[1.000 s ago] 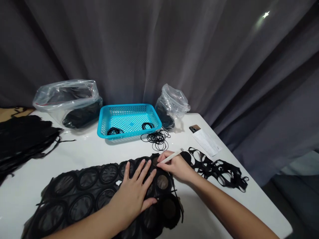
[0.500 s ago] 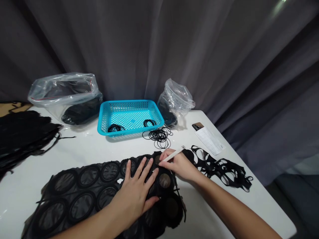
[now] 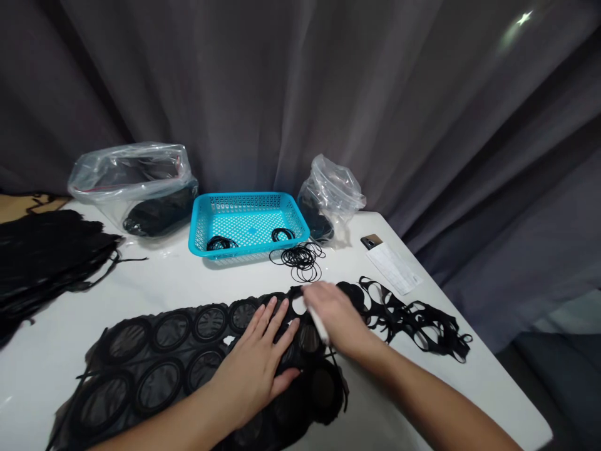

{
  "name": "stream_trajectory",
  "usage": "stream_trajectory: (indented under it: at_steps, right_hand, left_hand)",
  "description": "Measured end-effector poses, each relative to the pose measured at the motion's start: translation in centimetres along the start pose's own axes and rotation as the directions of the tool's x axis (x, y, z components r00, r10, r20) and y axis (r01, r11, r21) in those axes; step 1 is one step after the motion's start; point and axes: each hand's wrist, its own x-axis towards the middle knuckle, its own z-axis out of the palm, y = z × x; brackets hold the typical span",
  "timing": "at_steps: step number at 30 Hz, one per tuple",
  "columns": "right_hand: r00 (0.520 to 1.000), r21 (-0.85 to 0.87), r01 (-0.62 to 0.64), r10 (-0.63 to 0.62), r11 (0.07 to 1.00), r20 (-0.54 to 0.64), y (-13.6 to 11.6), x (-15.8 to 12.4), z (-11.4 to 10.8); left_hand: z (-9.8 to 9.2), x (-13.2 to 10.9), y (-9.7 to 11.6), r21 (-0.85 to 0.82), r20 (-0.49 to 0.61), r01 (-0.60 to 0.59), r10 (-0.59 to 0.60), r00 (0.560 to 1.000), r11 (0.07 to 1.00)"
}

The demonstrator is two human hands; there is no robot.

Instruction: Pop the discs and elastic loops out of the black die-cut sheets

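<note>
A black rubbery sheet with rows of moulded rings and thin film inside them lies on the white table. My left hand rests flat on its right part, fingers spread. At the sheet's far right corner my right hand is closed around a slim white pen-like tool, now pointing down toward me; its tip cannot be made out. Beside the right fingertips, one ring has an open middle with white table showing through. Right of that hand lies a black scrap web full of holes.
Behind the sheet stands a blue basket with thin black rings inside. More loose rings lie before it. Two clear bags flank it. A stack of black sheets is at left; a phone and paper at right.
My right hand has turned, swinging the white tool from pointing up and right to pointing down. The film in the corner ring is gone from its middle. My left hand stays put.
</note>
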Motion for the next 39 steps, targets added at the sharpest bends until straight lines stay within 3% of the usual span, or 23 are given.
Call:
stream_trajectory:
  at_steps: [1, 3, 5, 6, 8, 10, 12, 15, 19, 29, 32, 37, 39]
  right_hand:
    - [0.993, -0.011, -0.077, 0.075, 0.997, -0.088, 1.1, 0.1, -0.5]
    - [0.924, 0.086, -0.232, 0.247, 0.969, -0.291, 3.4, 0.1, -2.0]
    - [0.864, 0.265, -0.277, 0.361, 0.923, -0.352, 4.5, -0.5, -3.2]
    - [0.868, 0.353, -0.274, 0.388, 0.895, -0.31, 4.3, -1.1, -3.5]
    - [0.919, 0.504, -0.259, 0.37, 0.824, -0.135, 2.9, -2.5, -3.4]
    - [0.957, 0.605, -0.262, 0.283, 0.752, 0.063, 0.7, -3.9, -2.5]
    - [0.965, 0.659, -0.26, 0.2, 0.706, 0.168, -1.2, -5.0, -1.4]
    - [0.976, 0.689, -0.217, 0.141, 0.691, 0.165, -2.4, -5.6, -0.3]
    - [0.984, 0.716, -0.181, 0.12, 0.675, 0.135, -2.1, -5.5, -0.1]
    - [0.987, 0.701, -0.159, 0.103, 0.696, 0.121, -1.8, -5.6, -0.2]
    - [0.992, 0.663, -0.121, 0.08, 0.739, 0.093, -2.5, -6.1, 0.2]
    - [0.998, 0.29, 0.059, -0.056, 0.955, -0.019, -3.3, -6.8, 1.8]
    - [0.994, 0.161, -0.005, 0.023, 0.987, -0.107, -2.0, -6.5, 1.3]
  left_hand:
    - [-0.1, 0.0, 0.0, -0.002, 0.004, 0.003, -0.003, 1.0, 1.0]
    - [-0.3, 0.0, 0.0, -0.005, 0.008, -0.005, 0.005, 1.0, 1.0]
    - [-0.5, 0.0, 0.1, -0.004, -0.001, -0.011, 0.011, 1.0, 1.0]
    - [-0.6, -0.1, 0.3, -0.007, -0.009, -0.017, 0.017, 1.0, 1.0]
    - [-0.7, -0.6, 0.9, -0.035, -0.006, -0.058, 0.058, 0.998, 0.998]
    - [-0.7, -1.2, 1.6, -0.074, 0.027, -0.111, 0.113, 0.993, 0.991]
    - [-0.6, -1.9, 2.2, -0.096, 0.068, -0.128, 0.135, 0.988, 0.987]
    - [-0.6, -2.5, 2.6, -0.104, 0.093, -0.105, 0.115, 0.989, 0.989]
    - [-0.7, -2.6, 2.6, -0.128, 0.073, -0.096, 0.105, 0.992, 0.987]
    - [-0.9, -2.7, 2.7, -0.102, 0.073, -0.1, 0.108, 0.991, 0.99]
    - [-0.8, -2.7, 2.7, -0.089, 0.072, -0.102, 0.109, 0.991, 0.991]
    - [-0.8, -2.7, 2.6, -0.094, 0.061, -0.108, 0.114, 0.992, 0.99]
    - [-0.9, -2.6, 2.5, -0.092, 0.052, -0.113, 0.118, 0.992, 0.989]
